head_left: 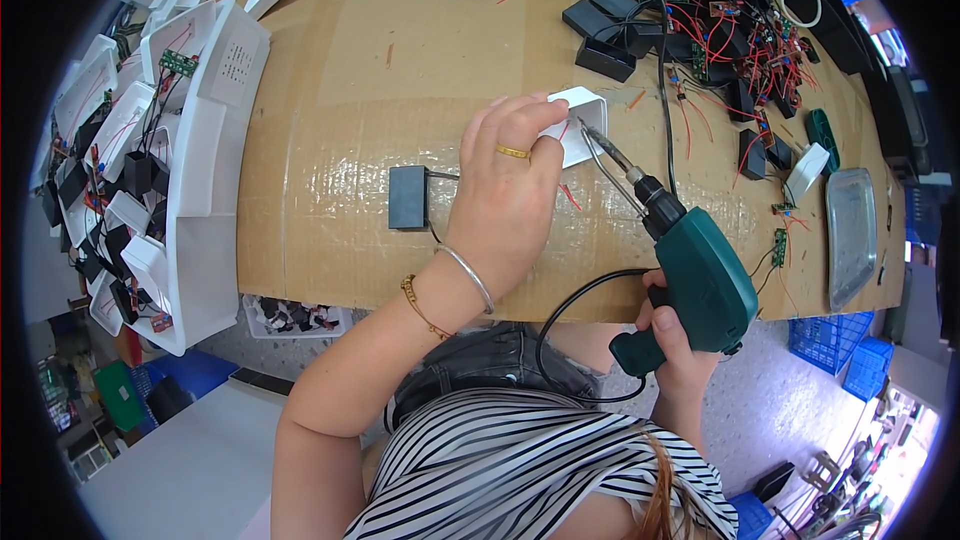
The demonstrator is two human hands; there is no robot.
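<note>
My left hand (505, 190) is closed on a small white plastic housing (590, 98), steadying it on the cardboard-covered table. A green soldering gun (708, 275) is gripped in my right hand (680, 345), its black cord looping down by my lap. Its hot tip and a thin metal solder-feed tube reach the housing's open side; whether the tip touches anything inside I cannot tell. Short red wires (570, 198) stick out below the housing. Left of my left hand lies a black rectangular box (407, 198), whose black lead runs under that hand.
A large white bin (205, 170) holding white housings, black boxes and green circuit boards stands along the left edge. Black boxes (605, 58) and wired boards are heaped at the far right. A clear plastic tray (852, 240) lies near the right edge. Blue crates (825, 343) sit below the table.
</note>
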